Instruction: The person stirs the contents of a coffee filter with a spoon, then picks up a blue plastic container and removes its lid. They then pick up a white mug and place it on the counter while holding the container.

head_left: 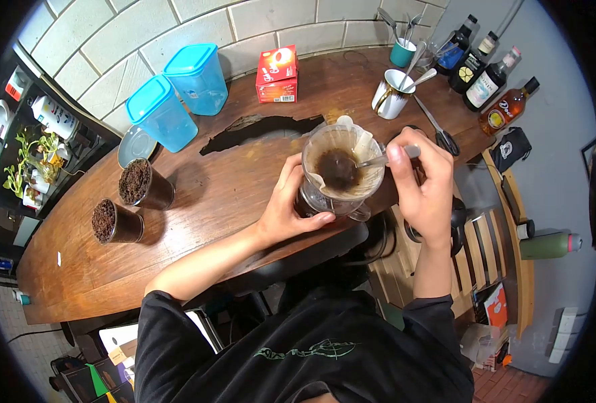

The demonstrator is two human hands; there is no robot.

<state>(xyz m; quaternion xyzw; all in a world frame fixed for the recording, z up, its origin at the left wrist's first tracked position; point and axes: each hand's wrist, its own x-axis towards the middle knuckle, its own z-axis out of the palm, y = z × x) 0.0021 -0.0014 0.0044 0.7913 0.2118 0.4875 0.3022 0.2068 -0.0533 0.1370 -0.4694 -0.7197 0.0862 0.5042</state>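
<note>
From where the person is, the far left of the wooden desk (210, 191), at ten o'clock, carries a glass (114, 224) heaped with dark brown granules. A second glass (149, 185), filled the same way, stands near it, between ten and eleven, with a saucer (137, 148) behind. At eleven I see two blue lidded containers (161, 115). A red box (277, 75) stands just short of twelve, farther back.

The left hand (286, 207) is near twelve, its grip curled about the side of a glass vessel (335, 205), thumb along the front. On that vessel, at twelve, sits the dripper (345, 190), lined with a paper filter (366, 149) holding dark, wet coffee (338, 169). A metal spoon (376, 160) slants into the coffee. Beyond, between twelve and one, a white mug (392, 99) holds spoons. At one o'clock the right hand (427, 188) is raised, its grip pinching the metal spoon's handle. Scissors (434, 121) lie past it; four bottles (487, 86) stand farther off, also at one.
</note>
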